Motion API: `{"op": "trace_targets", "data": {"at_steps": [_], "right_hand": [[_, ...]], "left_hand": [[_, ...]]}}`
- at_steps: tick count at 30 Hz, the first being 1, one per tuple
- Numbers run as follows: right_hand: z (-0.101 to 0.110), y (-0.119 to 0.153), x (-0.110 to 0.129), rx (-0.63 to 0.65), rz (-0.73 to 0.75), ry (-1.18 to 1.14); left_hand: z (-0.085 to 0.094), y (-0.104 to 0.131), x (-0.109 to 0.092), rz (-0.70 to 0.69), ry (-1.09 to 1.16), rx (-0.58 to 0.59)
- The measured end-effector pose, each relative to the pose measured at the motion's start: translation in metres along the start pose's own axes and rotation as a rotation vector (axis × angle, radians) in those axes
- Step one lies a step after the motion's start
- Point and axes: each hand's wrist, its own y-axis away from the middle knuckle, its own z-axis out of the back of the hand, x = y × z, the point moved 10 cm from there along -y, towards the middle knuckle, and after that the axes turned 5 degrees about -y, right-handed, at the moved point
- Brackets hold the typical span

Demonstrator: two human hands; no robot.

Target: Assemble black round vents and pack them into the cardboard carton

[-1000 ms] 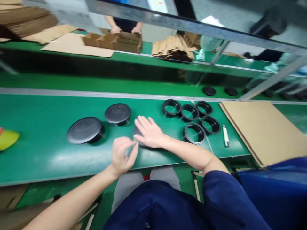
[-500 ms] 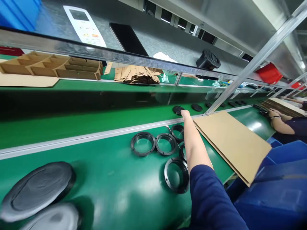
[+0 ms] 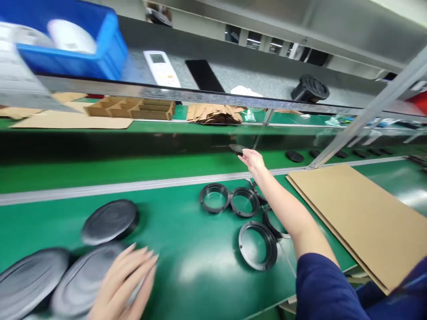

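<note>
My right hand [image 3: 253,160] is stretched out over the green belt, pinching the edge of a round black lid [image 3: 236,149], which is lifted and tilted. At the lower left is my left hand [image 3: 125,284], blurred, its fingers extended beside a black disc [image 3: 88,278]. A pale patch shows between those fingers; I cannot make out what it is. Two more black discs lie close by, one farther back [image 3: 111,220] and one at the left edge [image 3: 31,280]. Several black rings [image 3: 245,202] rest on the green table below my right forearm.
Flat cardboard sheets [image 3: 360,213] lie to the right. More black lids [image 3: 294,156] sit along the belt [image 3: 160,166]. A metal post [image 3: 363,111] rises at the right. The shelf above holds a blue bin [image 3: 110,49], a white remote [image 3: 162,69], a phone [image 3: 204,75] and a black part [image 3: 309,89].
My right hand has raised the black lid off the belt and brought it leftward. My left hand has come into view at the lower left. The whole view has swung left.
</note>
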Motion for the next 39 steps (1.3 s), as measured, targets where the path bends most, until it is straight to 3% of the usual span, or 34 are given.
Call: {"op": "trace_targets", "data": {"at_steps": [2, 5, 8, 10, 11, 13, 16, 18, 23, 29, 34, 39], "right_hand": [[-0.043, 0.068, -0.012, 0.213, -0.035, -0.088], [-0.086, 0.195, -0.035, 0.577, -0.118, -0.225], [-0.094, 0.308, -0.061, 0.875, -0.288, -0.239], [-0.088, 0.364, -0.072, 1.104, -0.354, -0.106], [-0.083, 0.379, -0.071, 1.186, -0.301, -0.008], [-0.071, 0.378, -0.053, 1.164, 0.032, 0.21], [-0.05, 0.36, -0.009, 0.837, 0.672, 0.481], [-0.048, 0.36, -0.008, 0.761, 0.873, 0.624], [-0.052, 0.363, -0.036, 0.843, 0.912, 0.711], [-0.049, 0.368, -0.031, 0.941, 0.823, 0.601], [-0.036, 0.358, -0.019, 0.88, 0.713, 0.487], [-0.035, 0.357, -0.032, 0.835, 0.787, 0.655]], "left_hand": [[-0.013, -0.013, 0.003, 0.229, 0.213, -0.002], [-0.054, -0.024, 0.015, 0.669, 0.91, -0.084], [-0.075, -0.022, 0.011, 0.932, 1.393, -0.197], [-0.071, -0.011, 0.003, 1.049, 1.544, -0.228], [-0.065, -0.004, -0.002, 1.089, 1.58, -0.233], [-0.053, 0.008, -0.012, 1.136, 1.605, -0.218], [-0.048, 0.022, -0.033, 1.164, 1.632, -0.101], [-0.049, 0.027, -0.046, 1.148, 1.665, -0.04], [-0.057, 0.042, -0.06, 1.153, 1.673, 0.025], [-0.066, 0.05, -0.07, 1.149, 1.763, 0.136], [-0.075, 0.053, -0.062, 1.188, 1.773, 0.197], [-0.085, 0.057, -0.048, 1.286, 1.766, 0.166]]}}
